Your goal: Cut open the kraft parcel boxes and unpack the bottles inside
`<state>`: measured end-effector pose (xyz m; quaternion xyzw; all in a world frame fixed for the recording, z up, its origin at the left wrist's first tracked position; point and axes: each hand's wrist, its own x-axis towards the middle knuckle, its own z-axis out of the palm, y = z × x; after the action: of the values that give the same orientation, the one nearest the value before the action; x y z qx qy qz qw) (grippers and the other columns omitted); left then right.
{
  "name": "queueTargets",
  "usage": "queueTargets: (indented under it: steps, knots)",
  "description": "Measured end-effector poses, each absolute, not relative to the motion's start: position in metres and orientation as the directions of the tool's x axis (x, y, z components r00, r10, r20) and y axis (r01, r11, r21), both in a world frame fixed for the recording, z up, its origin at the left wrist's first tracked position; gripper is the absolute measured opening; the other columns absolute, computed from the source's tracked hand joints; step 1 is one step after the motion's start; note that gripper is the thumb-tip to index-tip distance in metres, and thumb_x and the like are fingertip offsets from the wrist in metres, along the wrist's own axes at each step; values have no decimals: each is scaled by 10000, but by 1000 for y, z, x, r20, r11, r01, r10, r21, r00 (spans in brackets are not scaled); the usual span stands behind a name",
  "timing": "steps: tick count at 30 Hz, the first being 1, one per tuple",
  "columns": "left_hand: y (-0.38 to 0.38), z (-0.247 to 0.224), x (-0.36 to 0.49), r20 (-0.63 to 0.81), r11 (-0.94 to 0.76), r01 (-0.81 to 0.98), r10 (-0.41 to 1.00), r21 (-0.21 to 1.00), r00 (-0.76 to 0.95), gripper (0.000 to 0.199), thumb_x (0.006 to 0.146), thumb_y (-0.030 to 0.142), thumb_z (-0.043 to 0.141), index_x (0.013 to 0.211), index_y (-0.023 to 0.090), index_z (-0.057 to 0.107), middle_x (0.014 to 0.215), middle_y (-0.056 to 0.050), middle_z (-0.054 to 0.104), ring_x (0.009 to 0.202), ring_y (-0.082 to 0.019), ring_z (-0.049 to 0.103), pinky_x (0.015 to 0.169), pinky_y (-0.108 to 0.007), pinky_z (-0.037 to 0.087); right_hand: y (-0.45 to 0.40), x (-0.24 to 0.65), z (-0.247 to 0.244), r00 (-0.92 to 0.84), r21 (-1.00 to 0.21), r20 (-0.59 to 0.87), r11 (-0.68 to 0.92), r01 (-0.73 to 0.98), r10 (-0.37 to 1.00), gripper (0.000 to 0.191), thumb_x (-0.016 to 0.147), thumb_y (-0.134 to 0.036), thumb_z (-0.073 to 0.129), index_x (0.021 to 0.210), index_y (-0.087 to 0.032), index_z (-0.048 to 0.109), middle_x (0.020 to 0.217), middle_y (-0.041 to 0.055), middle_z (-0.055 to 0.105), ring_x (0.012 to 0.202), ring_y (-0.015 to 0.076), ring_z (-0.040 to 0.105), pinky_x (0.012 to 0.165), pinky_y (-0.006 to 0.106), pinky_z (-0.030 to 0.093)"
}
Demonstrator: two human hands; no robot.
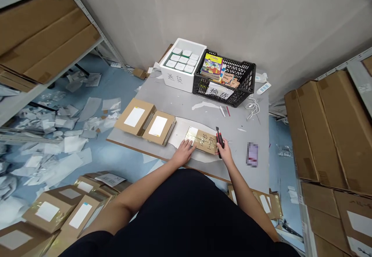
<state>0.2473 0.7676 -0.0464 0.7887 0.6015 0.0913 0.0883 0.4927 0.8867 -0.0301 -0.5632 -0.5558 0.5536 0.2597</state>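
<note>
A small cardboard box (205,142) with handwritten marks and clear tape lies in front of me on the table. The fingers of my left hand (183,152) rest stretched out on its near left part. In my right hand (225,153) is a black and red utility knife (220,138), held upright at the box's right end. Whether those fingers also touch the box I cannot tell. White paper (181,127) lies under the box. To the left are two more cardboard boxes, one nearer (160,127) and one farther left (134,114), each with a white label.
At the back stand a white foam box (178,79) of white-topped packs and a black crate (247,79) with books. A white cable (253,107) and a blurred phone-like item (252,154) lie at right. Shelves with large cartons (322,129) flank the table (238,117).
</note>
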Motion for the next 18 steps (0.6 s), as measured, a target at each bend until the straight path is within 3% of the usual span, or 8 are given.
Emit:
queueTargets:
  steps: [3, 6, 12, 18]
  knots:
    - [767, -46, 249, 31, -300, 914, 952, 272, 303, 530, 856, 160, 496, 1382, 183, 435, 1430, -153, 430, 1380, -324, 311, 1135, -539, 229, 892, 489, -10, -393, -819, -206, 62, 570, 896, 584, 863, -367, 503, 1418, -255, 362, 1066, 78, 676, 845, 233, 684, 723, 386, 567]
    - [766, -45, 249, 28, -307, 904, 949, 297, 313, 558, 855, 176, 507, 1403, 194, 406, 1451, -152, 407, 1391, -326, 289, 1136, -556, 214, 896, 478, 9, -649, -670, -145, 408, 620, 747, 560, 896, -273, 458, 1449, -309, 369, 1349, 65, 558, 1178, 245, 571, 950, 408, 488]
    - [765, -43, 247, -4, -299, 898, 948, 322, 317, 587, 840, 159, 534, 1410, 194, 400, 1477, -150, 382, 1409, -320, 266, 1153, -544, 179, 910, 440, 21, -839, -459, -265, 703, 543, 475, 553, 947, -243, 415, 1480, -361, 332, 1247, 48, 618, 1111, 215, 592, 880, 327, 494]
    - [764, -43, 247, 8, -291, 893, 952, 342, 307, 595, 830, 149, 548, 1406, 193, 405, 1449, -157, 423, 1408, -321, 278, 1155, -541, 180, 918, 419, 20, -846, -325, -354, 796, 510, 398, 535, 956, -277, 437, 1470, -393, 347, 1101, 52, 663, 981, 215, 616, 791, 287, 463]
